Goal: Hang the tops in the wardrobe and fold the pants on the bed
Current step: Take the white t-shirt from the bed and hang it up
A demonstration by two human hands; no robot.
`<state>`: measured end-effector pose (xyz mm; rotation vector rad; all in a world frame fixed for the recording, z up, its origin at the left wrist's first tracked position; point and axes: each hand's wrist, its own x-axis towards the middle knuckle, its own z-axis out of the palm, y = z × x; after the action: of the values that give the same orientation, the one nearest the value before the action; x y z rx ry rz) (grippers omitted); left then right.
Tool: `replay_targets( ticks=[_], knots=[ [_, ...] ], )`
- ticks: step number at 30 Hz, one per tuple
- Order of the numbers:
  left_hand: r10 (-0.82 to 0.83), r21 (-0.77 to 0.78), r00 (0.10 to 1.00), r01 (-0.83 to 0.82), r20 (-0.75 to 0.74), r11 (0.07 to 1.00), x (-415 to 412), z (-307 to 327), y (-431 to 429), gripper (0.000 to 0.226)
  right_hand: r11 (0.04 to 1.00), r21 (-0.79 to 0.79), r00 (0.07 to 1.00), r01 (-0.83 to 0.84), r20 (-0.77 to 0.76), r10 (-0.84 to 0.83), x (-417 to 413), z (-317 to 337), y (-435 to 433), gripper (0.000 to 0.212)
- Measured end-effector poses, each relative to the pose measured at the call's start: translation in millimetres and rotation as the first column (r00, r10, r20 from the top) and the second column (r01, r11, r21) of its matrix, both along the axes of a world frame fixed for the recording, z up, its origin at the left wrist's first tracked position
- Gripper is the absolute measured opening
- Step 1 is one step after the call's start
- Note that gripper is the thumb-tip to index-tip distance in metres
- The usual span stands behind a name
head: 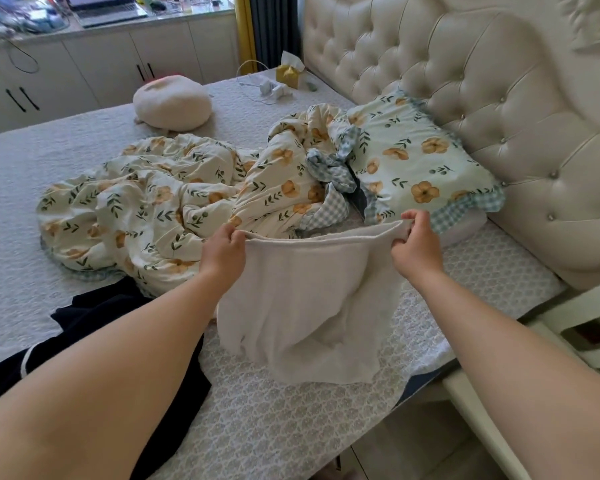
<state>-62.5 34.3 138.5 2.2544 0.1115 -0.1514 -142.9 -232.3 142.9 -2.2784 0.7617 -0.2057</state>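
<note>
I hold a white garment [309, 306] up over the near side of the bed [291, 427]. My left hand [222, 252] grips the left end of its top edge and my right hand [414, 244] grips the right end, so the edge stretches between them. The cloth hangs down in loose folds and its bottom hem touches the bedspread. A dark navy garment [94, 320] with a white stripe lies on the bed at the lower left, partly under my left forearm.
A crumpled floral quilt [160, 209] covers the middle of the bed, with a matching pillow [413, 168] against the tufted headboard [482, 81]. A round cushion [172, 102] and a tissue box [287, 75] sit at the far side. White cabinets [84, 74] stand behind.
</note>
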Motion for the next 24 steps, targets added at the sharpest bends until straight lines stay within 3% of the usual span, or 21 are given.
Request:
replay_targets(
  ticks=[3, 6, 8, 10, 12, 14, 15, 19, 24],
  knots=[
    [-0.073, 0.019, 0.996, 0.074, -0.045, 0.997, -2.1, 0.9, -0.2, 0.022, 0.972, -0.215, 0.964, -0.098, -0.262, 0.039, -2.2, 1.4, -10.1, 0.021],
    [-0.187, -0.106, 0.97, 0.172, -0.157, 0.979, -5.8, -0.2, -3.4, 0.022, 0.922, -0.357, 0.942, -0.148, -0.335, 0.021, -2.5, 6.5, -19.3, 0.021],
    [-0.412, -0.095, 0.871, 0.401, -0.269, 0.911, -16.1, -0.4, -6.8, 0.023, 0.908, -0.389, 0.929, -0.157, -0.37, 0.002, -1.7, 4.4, -24.7, 0.023],
    [-0.622, 0.034, 0.674, 0.688, -0.399, 0.725, -33.6, -2.0, -11.1, 0.037, 0.881, -0.398, 0.839, -0.255, -0.544, -0.003, -6.0, -3.2, -25.7, 0.028],
    [-0.694, 0.176, 0.502, 0.855, -0.516, 0.488, -48.9, -10.3, -16.8, 0.044, 0.862, -0.363, 0.721, -0.355, -0.693, 0.005, -16.6, -14.2, -23.9, 0.032],
    [-0.69, 0.317, 0.442, 0.896, -0.573, 0.311, -56.6, -24.1, -19.2, 0.044, 0.845, -0.33, 0.66, -0.422, -0.751, 0.036, -28.9, -23.9, -21.0, 0.03],
    [-0.675, 0.351, 0.447, 0.892, -0.588, 0.285, -58.5, -29.4, -18.9, 0.045, 0.832, -0.315, 0.643, -0.457, -0.763, 0.065, -34.1, -26.6, -19.2, 0.027],
    [-0.665, 0.377, 0.505, 0.861, -0.55, 0.342, -60.3, -36.9, -18.6, 0.04, 0.843, -0.184, 0.661, -0.506, -0.71, 0.242, -39.4, -27.5, -11.1, 0.031],
    [-0.807, 0.375, 0.532, 0.824, -0.257, 0.424, -60.2, -22.4, -30.5, 0.032, 0.893, -0.062, 0.85, -0.445, -0.342, 0.4, -20.0, -1.7, 17.6, 0.031]
  ],
)
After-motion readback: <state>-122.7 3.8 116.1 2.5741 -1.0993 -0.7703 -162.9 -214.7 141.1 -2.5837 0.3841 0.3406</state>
